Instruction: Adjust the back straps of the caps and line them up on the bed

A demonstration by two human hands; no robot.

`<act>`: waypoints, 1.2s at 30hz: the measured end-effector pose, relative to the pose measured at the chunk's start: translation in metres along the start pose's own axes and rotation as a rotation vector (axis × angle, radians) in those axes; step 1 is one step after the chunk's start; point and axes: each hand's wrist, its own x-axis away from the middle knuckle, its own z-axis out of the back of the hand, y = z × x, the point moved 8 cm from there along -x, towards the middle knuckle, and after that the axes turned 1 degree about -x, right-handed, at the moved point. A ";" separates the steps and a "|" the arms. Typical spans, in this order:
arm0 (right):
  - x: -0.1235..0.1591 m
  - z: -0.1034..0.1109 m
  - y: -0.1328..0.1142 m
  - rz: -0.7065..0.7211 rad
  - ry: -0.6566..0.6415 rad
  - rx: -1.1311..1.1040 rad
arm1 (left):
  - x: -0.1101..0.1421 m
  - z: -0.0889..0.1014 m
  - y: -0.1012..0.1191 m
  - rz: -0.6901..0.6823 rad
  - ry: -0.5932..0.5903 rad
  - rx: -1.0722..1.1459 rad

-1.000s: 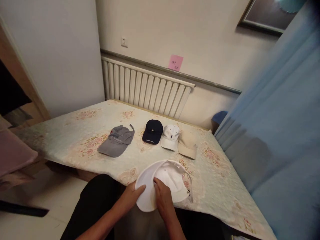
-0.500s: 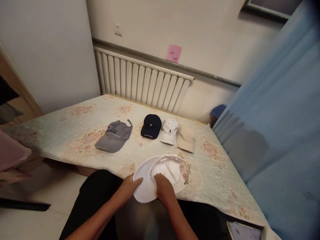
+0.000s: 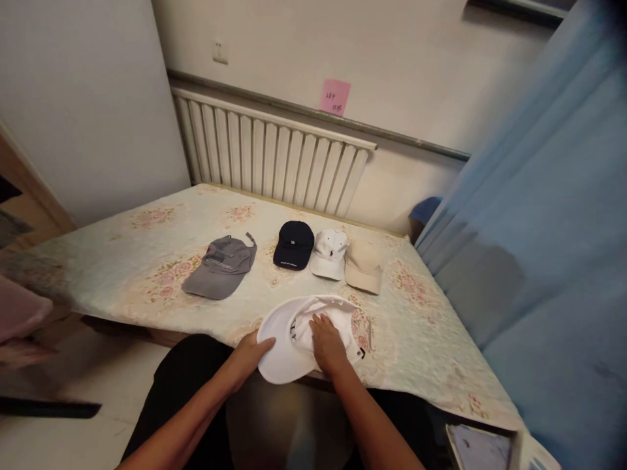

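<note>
A white cap (image 3: 294, 326) lies upside down at the near edge of the bed, its brim pointing toward me. My left hand (image 3: 247, 356) grips the brim at its left edge, thumb on top. My right hand (image 3: 327, 344) presses down inside the crown with the fingers spread flat. Farther back on the bed lie a grey cap (image 3: 220, 266), a navy cap (image 3: 292, 244), a second white cap (image 3: 329, 253) and a beige cap (image 3: 363, 266), the last three in a tight row.
The bed (image 3: 147, 261) has a pale floral cover. A white radiator (image 3: 269, 156) runs along the back wall under a pink note (image 3: 335, 97). A blue curtain (image 3: 539, 248) hangs at the right. My dark-clad legs are below the bed edge.
My right hand has slid deeper into the white cap's crown, flattening it, and the cap has shifted slightly forward onto the bed. The view has tilted down a little.
</note>
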 end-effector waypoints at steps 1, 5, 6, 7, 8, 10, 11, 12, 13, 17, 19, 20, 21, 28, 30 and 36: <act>0.001 0.000 -0.001 -0.012 -0.002 -0.001 | -0.001 -0.001 0.002 -0.003 -0.009 0.014; 0.011 0.006 -0.022 0.011 -0.044 -0.043 | -0.009 0.001 0.011 0.007 -0.009 0.050; 0.015 0.009 -0.029 0.037 -0.057 -0.078 | -0.012 0.004 0.013 0.015 0.003 0.058; 0.019 0.013 -0.036 0.069 -0.071 -0.119 | -0.014 0.006 0.015 0.022 0.016 0.069; 0.024 0.017 -0.043 0.114 -0.085 -0.207 | -0.017 0.009 0.016 0.029 0.028 0.078; 0.033 0.023 -0.051 0.173 -0.094 -0.298 | -0.023 0.013 0.019 0.040 0.048 0.087; 0.036 0.024 -0.051 0.174 -0.086 -0.301 | -0.026 0.014 0.020 0.047 0.060 0.086; 0.038 0.023 -0.050 0.159 -0.072 -0.273 | -0.028 0.015 0.021 0.052 0.071 0.085; 0.040 0.022 -0.048 0.133 -0.052 -0.235 | -0.029 0.014 0.023 0.054 0.080 0.086; 0.038 0.016 -0.045 -0.002 0.082 -0.231 | -0.027 0.003 0.032 -0.055 0.107 0.139; 0.033 0.015 -0.051 -0.069 0.155 -0.295 | -0.021 -0.007 0.034 -0.146 0.121 0.134; 0.030 0.014 -0.056 -0.092 0.181 -0.316 | -0.018 -0.013 0.033 -0.170 0.130 0.094; 0.027 0.013 -0.061 -0.108 0.203 -0.334 | -0.016 -0.018 0.030 -0.167 0.145 0.017; 0.021 0.016 -0.093 -0.036 0.218 -0.532 | -0.014 -0.018 0.024 -0.212 0.304 -0.313; 0.027 0.015 -0.095 0.045 0.178 -0.539 | -0.016 -0.014 0.026 -0.223 0.297 -0.294; 0.044 -0.005 -0.061 0.196 0.105 -0.125 | -0.024 -0.012 0.022 -0.113 0.252 -0.249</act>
